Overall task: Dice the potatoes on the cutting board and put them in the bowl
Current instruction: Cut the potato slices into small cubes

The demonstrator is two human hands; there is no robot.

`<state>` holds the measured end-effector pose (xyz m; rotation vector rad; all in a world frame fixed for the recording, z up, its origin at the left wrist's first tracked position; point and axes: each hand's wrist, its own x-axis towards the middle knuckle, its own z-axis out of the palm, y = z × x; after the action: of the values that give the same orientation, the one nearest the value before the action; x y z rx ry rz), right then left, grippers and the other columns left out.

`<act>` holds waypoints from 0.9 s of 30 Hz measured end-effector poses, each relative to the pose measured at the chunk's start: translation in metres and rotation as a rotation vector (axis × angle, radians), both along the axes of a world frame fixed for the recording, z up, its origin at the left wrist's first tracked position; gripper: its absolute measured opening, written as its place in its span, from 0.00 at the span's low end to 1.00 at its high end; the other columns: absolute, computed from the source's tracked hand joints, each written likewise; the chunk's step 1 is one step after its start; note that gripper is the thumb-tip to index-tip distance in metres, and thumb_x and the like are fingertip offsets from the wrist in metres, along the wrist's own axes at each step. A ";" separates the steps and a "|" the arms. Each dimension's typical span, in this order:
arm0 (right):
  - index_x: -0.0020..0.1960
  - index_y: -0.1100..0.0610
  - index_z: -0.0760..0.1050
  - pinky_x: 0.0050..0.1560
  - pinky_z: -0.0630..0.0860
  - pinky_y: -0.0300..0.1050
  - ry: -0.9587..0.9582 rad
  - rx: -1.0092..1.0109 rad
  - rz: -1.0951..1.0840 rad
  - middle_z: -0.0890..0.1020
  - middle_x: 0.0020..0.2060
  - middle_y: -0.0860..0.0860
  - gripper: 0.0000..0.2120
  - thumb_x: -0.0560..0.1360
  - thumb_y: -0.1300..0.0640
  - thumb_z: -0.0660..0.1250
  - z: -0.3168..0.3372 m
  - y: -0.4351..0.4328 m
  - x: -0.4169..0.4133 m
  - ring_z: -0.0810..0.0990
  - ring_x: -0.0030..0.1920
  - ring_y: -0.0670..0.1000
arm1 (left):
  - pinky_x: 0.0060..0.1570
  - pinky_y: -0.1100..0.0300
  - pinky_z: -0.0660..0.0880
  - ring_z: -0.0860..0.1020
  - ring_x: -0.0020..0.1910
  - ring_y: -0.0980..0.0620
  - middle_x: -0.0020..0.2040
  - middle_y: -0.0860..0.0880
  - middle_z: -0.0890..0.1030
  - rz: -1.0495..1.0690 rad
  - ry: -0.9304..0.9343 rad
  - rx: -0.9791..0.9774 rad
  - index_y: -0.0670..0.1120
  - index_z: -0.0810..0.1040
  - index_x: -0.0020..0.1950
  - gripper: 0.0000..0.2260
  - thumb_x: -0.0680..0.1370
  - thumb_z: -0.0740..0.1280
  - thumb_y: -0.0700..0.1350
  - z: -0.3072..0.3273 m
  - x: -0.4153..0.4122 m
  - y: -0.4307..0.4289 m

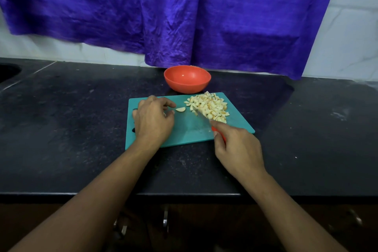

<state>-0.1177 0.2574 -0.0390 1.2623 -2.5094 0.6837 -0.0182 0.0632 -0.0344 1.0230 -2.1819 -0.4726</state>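
Centre of frame: teal board (184, 139) on dark counter (71, 129), long axis left to right. Upper right of board: heap of dice (208, 106), reaching the far edge. Left of heap, apart from it: one uncut wedge (180, 109), long axis left to right. Knife (201, 115) set diagonally, tip toward upper left, blade along the heap's lower-left side. Red handle in right hand (238, 149), fingers wrapped round it. Left hand (152, 120) over board's left half, fingers loosely bent, nothing held, index tip just beside the wedge. Just beyond board's far edge: orange bowl (187, 79), mouth up. Wide counter to either side of board; purple curtain (184, 16) behind.
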 end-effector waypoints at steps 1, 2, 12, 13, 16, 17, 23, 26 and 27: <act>0.72 0.42 0.74 0.31 0.68 0.40 -0.016 -0.021 -0.017 0.79 0.36 0.42 0.18 0.83 0.51 0.61 0.000 0.000 -0.001 0.74 0.32 0.43 | 0.59 0.48 0.69 0.74 0.60 0.49 0.55 0.53 0.79 -0.011 -0.014 -0.035 0.56 0.84 0.57 0.08 0.79 0.71 0.47 0.002 -0.002 -0.002; 0.72 0.42 0.74 0.30 0.67 0.39 -0.032 -0.038 -0.029 0.77 0.35 0.42 0.19 0.83 0.51 0.61 0.000 0.000 -0.001 0.73 0.32 0.43 | 0.58 0.47 0.69 0.74 0.60 0.48 0.55 0.52 0.80 -0.023 -0.038 -0.063 0.56 0.84 0.57 0.08 0.79 0.71 0.48 0.004 -0.005 -0.004; 0.74 0.42 0.73 0.32 0.67 0.34 -0.117 -0.120 -0.044 0.78 0.38 0.42 0.19 0.83 0.49 0.61 0.005 0.002 -0.003 0.75 0.33 0.41 | 0.63 0.44 0.66 0.75 0.62 0.48 0.55 0.54 0.82 -0.116 -0.418 0.014 0.56 0.82 0.55 0.09 0.78 0.71 0.58 0.024 -0.044 -0.023; 0.74 0.42 0.73 0.32 0.68 0.35 -0.120 -0.120 -0.044 0.79 0.38 0.42 0.19 0.83 0.49 0.61 0.005 0.002 -0.003 0.75 0.33 0.41 | 0.63 0.44 0.67 0.75 0.61 0.48 0.54 0.54 0.82 -0.137 -0.422 0.012 0.57 0.82 0.54 0.08 0.78 0.71 0.58 0.024 -0.043 -0.022; 0.74 0.42 0.72 0.33 0.70 0.36 -0.132 -0.116 -0.028 0.78 0.37 0.41 0.19 0.83 0.49 0.61 0.006 0.004 -0.001 0.75 0.33 0.41 | 0.59 0.47 0.66 0.76 0.58 0.50 0.52 0.56 0.84 -0.182 -0.384 -0.118 0.58 0.84 0.54 0.08 0.78 0.72 0.58 0.024 -0.029 -0.014; 0.74 0.42 0.72 0.33 0.70 0.36 -0.133 -0.113 -0.016 0.78 0.37 0.41 0.19 0.83 0.49 0.61 0.007 0.004 0.000 0.75 0.33 0.41 | 0.58 0.48 0.66 0.75 0.57 0.51 0.52 0.57 0.84 -0.185 -0.376 -0.185 0.59 0.85 0.54 0.08 0.78 0.71 0.58 0.023 -0.021 -0.010; 0.74 0.40 0.71 0.31 0.72 0.37 -0.113 -0.070 0.014 0.79 0.38 0.41 0.19 0.83 0.48 0.62 0.006 0.003 0.001 0.75 0.31 0.42 | 0.53 0.53 0.63 0.73 0.55 0.53 0.52 0.58 0.82 -0.220 -0.322 -0.355 0.60 0.85 0.56 0.07 0.79 0.71 0.54 0.008 0.015 0.012; 0.74 0.40 0.71 0.32 0.70 0.36 -0.090 -0.047 0.032 0.78 0.39 0.41 0.20 0.83 0.47 0.61 0.006 0.003 0.004 0.75 0.34 0.42 | 0.53 0.52 0.63 0.72 0.56 0.53 0.55 0.58 0.81 -0.225 -0.302 -0.355 0.60 0.85 0.57 0.08 0.80 0.69 0.57 -0.001 0.022 0.014; 0.74 0.40 0.71 0.32 0.70 0.35 -0.081 -0.044 0.033 0.78 0.39 0.41 0.19 0.83 0.47 0.61 0.006 0.003 0.005 0.75 0.34 0.41 | 0.54 0.51 0.63 0.72 0.56 0.53 0.55 0.58 0.81 -0.227 -0.286 -0.349 0.60 0.85 0.56 0.09 0.80 0.68 0.58 -0.004 0.023 0.014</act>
<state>-0.1125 0.2600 -0.0326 1.2880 -2.5276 0.8081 0.0043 0.0777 -0.0380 0.6880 -2.5346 -0.0362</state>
